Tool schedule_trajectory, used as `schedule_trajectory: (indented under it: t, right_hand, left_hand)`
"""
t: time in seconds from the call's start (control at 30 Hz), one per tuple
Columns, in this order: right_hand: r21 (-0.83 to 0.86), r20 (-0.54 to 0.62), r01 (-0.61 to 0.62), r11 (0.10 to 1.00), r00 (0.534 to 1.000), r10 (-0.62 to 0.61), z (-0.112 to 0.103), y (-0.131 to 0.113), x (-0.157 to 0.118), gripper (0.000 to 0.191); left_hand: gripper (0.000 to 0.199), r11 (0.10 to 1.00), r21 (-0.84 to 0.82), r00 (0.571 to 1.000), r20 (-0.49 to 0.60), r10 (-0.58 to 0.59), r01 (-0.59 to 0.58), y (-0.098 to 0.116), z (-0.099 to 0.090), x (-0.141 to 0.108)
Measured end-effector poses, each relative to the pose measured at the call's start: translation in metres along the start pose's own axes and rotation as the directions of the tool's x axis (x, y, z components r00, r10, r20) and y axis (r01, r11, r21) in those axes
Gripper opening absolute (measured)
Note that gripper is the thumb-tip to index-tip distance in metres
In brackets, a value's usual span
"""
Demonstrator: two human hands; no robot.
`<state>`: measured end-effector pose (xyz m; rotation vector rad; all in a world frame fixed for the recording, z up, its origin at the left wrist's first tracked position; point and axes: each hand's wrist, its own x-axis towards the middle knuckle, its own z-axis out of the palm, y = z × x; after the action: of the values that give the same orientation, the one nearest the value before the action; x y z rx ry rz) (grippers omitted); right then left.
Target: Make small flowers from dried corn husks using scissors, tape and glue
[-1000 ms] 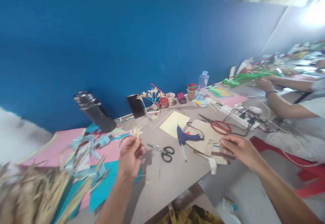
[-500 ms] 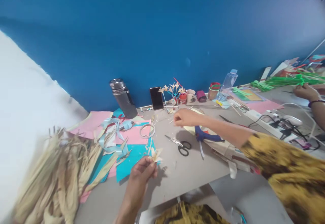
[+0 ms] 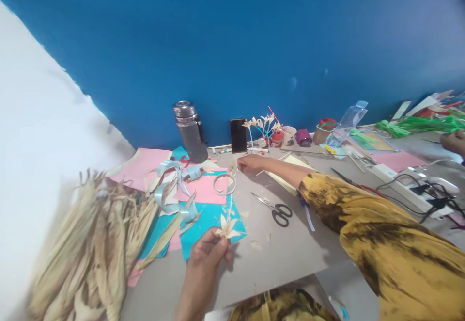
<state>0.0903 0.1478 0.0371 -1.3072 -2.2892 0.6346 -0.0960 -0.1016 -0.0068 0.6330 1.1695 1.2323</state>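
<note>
Over the blue paper (image 3: 196,221), the left hand (image 3: 207,255) is pinching a flower (image 3: 227,227) between thumb and fingers, a light grip probably best sparing its petals; near the phone (image 3: 239,136), the right hand (image 3: 250,163) is showing curled fingers, any hold unclear.

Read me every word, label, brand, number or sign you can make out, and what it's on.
No text is readable.
Clear bottle: any lettering is too small and blurred to read.
Red jar: likewise.
Paper cup: likewise.
Phone: dark face, no legible text.
</note>
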Motion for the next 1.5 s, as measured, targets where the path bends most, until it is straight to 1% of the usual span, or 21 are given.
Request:
schedule_trajectory:
  t: [0.03, 0.1, 0.17, 0.2, 0.27, 0.33, 0.4, 0.47, 0.53, 0.6, 0.67, 0.73, 0.8, 0.87, 0.93, 1.0, 1.07, 1.13, 1.27, 1.37, 1.5]
  right_hand:
    - [-0.02, 0.057, 0.005, 1.0, 0.998, -0.004, 0.002, 0.003, 0.0, 0.033]
    - [-0.055, 0.19, 0.043, 0.998, 0.981, -0.031, 0.003, 0.004, 0.001, 0.024]
    - [-0.08, 0.251, 0.083, 0.993, 0.966, -0.061, -0.001, 0.001, 0.002, 0.01]
    - [-0.088, 0.256, 0.101, 0.991, 0.964, -0.075, -0.006, -0.003, 0.002, 0.009]
    - [-0.094, 0.219, 0.127, 0.987, 0.97, -0.104, -0.019, -0.014, -0.001, 0.015]
    - [-0.077, 0.161, 0.155, 0.985, 0.977, -0.141, -0.035, -0.028, -0.011, 0.016]
    - [0.038, 0.075, 0.22, 0.975, 0.972, -0.222, -0.05, -0.043, -0.032, 0.014]
    - [0.206, 0.016, 0.238, 0.949, 0.969, -0.247, -0.057, -0.056, -0.06, 0.013]
    - [0.42, -0.019, 0.218, 0.881, 0.973, -0.232, -0.053, -0.063, -0.09, 0.012]
    - [0.633, -0.013, 0.084, 0.77, 0.995, -0.097, -0.037, -0.066, -0.115, 0.019]
    - [0.734, 0.037, -0.06, 0.677, 0.998, 0.048, -0.016, -0.065, -0.135, 0.027]
    - [0.786, 0.078, -0.145, 0.601, 0.988, 0.136, 0.003, -0.064, -0.15, 0.028]
    - [0.81, 0.103, -0.186, 0.556, 0.979, 0.178, 0.017, -0.064, -0.162, 0.028]
    - [0.812, 0.105, -0.207, 0.546, 0.972, 0.212, 0.024, -0.065, -0.173, 0.029]
    - [0.808, 0.084, -0.211, 0.55, 0.965, 0.248, 0.028, -0.065, -0.182, 0.029]
    - [0.797, 0.031, -0.192, 0.573, 0.96, 0.279, 0.03, -0.064, -0.188, 0.028]
    - [0.767, -0.036, -0.168, 0.62, 0.952, 0.303, 0.031, -0.066, -0.19, 0.025]
    - [0.739, -0.082, -0.144, 0.658, 0.95, 0.3, 0.029, -0.07, -0.191, 0.021]
    - [0.733, -0.159, -0.101, 0.673, 0.936, 0.314, 0.019, -0.081, -0.187, 0.02]
    - [0.74, -0.173, -0.096, 0.666, 0.929, 0.327, 0.015, -0.083, -0.186, 0.022]
    - [0.81, -0.079, -0.103, 0.578, 0.957, 0.281, 0.017, -0.075, -0.188, 0.027]
  left_hand:
    - [0.04, 1.0, -0.007, 1.0, -0.002, -0.003, 0.003, 0.0, 0.001, 0.0]
    - [0.04, 1.0, -0.027, 1.0, -0.005, -0.013, 0.013, -0.002, 0.002, -0.001]
    - [0.037, 0.997, -0.078, 1.0, -0.016, -0.019, 0.018, -0.005, 0.002, -0.002]
    - [0.035, 0.993, -0.121, 0.999, -0.028, -0.017, 0.013, -0.006, 0.001, -0.003]
    - [0.032, 0.972, -0.236, 0.998, -0.057, 0.008, -0.021, -0.008, -0.001, -0.006]
    - [0.029, 0.934, -0.348, 0.995, -0.081, 0.055, -0.08, -0.004, -0.006, -0.007]
    - [0.026, 0.896, -0.422, 0.99, -0.087, 0.109, -0.136, 0.004, -0.011, -0.008]
    - [0.023, 0.866, -0.468, 0.984, -0.081, 0.157, -0.176, 0.017, -0.017, -0.008]
    - [0.024, 0.838, -0.5, 0.975, -0.086, 0.203, -0.219, 0.028, -0.019, -0.007]
    - [0.026, 0.808, -0.528, 0.965, -0.106, 0.241, -0.26, 0.032, -0.016, -0.004]
    - [0.029, 0.797, -0.546, 0.965, -0.112, 0.235, -0.257, 0.027, -0.003, 0.001]
    - [0.03, 0.838, -0.524, 0.988, -0.059, 0.142, -0.152, 0.016, 0.017, 0.006]
    - [0.031, 0.863, -0.503, 0.999, -0.006, 0.045, -0.042, 0.002, 0.04, 0.013]
    - [0.034, 0.862, -0.507, 1.0, 0.026, 0.01, 0.004, -0.009, 0.058, 0.019]
    - [0.036, 0.86, -0.51, 0.998, 0.064, 0.01, 0.024, -0.014, 0.069, 0.023]
    - [0.035, 0.856, -0.517, 0.995, 0.097, 0.022, 0.031, -0.015, 0.074, 0.025]
    - [0.032, 0.844, -0.535, 0.993, 0.116, 0.032, 0.035, -0.013, 0.075, 0.026]
    - [0.03, 0.828, -0.56, 0.991, 0.129, 0.041, 0.039, -0.011, 0.077, 0.026]
    - [0.026, 0.837, -0.545, 0.986, 0.156, 0.051, 0.043, -0.008, 0.084, 0.022]
    - [0.024, 0.889, -0.458, 0.985, 0.151, 0.077, 0.001, -0.007, 0.088, 0.017]
    - [0.022, 0.947, -0.282, 0.973, 0.122, 0.195, -0.154, -0.006, 0.089, 0.014]
